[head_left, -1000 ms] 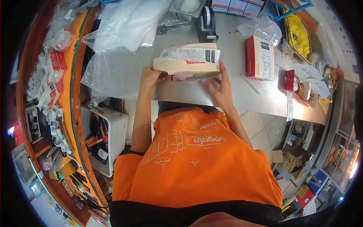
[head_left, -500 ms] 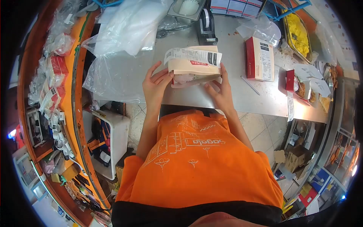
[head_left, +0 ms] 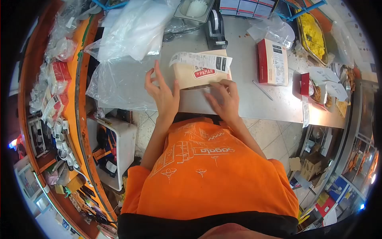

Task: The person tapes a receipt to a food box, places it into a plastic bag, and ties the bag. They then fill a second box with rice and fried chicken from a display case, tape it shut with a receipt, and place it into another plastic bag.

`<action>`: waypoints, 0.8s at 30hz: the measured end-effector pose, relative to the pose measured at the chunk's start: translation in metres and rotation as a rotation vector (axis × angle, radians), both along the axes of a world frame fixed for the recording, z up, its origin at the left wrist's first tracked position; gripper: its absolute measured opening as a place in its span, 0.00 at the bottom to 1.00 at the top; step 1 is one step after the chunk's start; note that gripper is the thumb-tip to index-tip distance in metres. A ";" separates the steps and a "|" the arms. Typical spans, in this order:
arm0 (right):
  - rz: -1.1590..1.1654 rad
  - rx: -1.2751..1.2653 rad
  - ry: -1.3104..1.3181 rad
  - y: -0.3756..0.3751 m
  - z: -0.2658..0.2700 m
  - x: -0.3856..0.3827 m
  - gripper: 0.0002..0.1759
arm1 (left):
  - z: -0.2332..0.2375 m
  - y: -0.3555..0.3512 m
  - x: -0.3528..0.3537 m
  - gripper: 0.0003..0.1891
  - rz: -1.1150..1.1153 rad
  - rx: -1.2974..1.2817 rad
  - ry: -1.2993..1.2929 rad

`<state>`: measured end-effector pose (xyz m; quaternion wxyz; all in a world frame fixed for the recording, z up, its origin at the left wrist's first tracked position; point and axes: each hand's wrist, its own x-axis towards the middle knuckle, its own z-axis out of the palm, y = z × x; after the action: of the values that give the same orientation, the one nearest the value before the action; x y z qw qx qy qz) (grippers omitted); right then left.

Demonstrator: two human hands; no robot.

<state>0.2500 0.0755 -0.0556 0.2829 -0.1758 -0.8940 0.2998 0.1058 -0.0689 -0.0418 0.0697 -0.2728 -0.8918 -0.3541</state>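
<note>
A cream food box (head_left: 184, 75) with a red logo sits on the steel table (head_left: 246, 99), its lid folded down over the front. A printed receipt (head_left: 199, 60) lies across its top. Beside the box's left end is my left hand (head_left: 164, 95), fingers spread, holding nothing. My right hand (head_left: 226, 99) is at the box's front right edge with bent fingers, its fingertips touching the lid edge; the thumb is apart from them and nothing is gripped.
Behind the box stands a black tape dispenser (head_left: 216, 30). Clear plastic bags (head_left: 131, 30) lie at the back left. To the right are a second box (head_left: 274, 62), a pen (head_left: 262, 90), an open food box (head_left: 318, 89) and a tray of yellow food (head_left: 312, 36).
The box's front opening has been covered by the lid. My left hand has let go and opened beside it; my right hand has moved from the right side to the front edge.
</note>
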 end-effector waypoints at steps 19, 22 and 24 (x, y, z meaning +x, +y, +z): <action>0.146 -0.446 -0.601 0.024 0.042 0.115 0.15 | -0.029 0.016 0.003 0.26 -0.521 -0.235 0.200; 0.480 -0.304 -1.028 0.049 0.038 0.106 0.21 | -0.019 0.000 0.010 0.25 -0.357 -0.270 0.157; 0.646 -0.151 -0.525 0.077 0.042 0.075 0.22 | -0.027 -0.014 0.013 0.24 -0.302 -0.249 0.161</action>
<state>0.3250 0.1520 -0.0134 -0.0764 0.0228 -0.9203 0.3830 0.1187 -0.0830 -0.0683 0.0527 -0.4372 -0.8692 -0.2248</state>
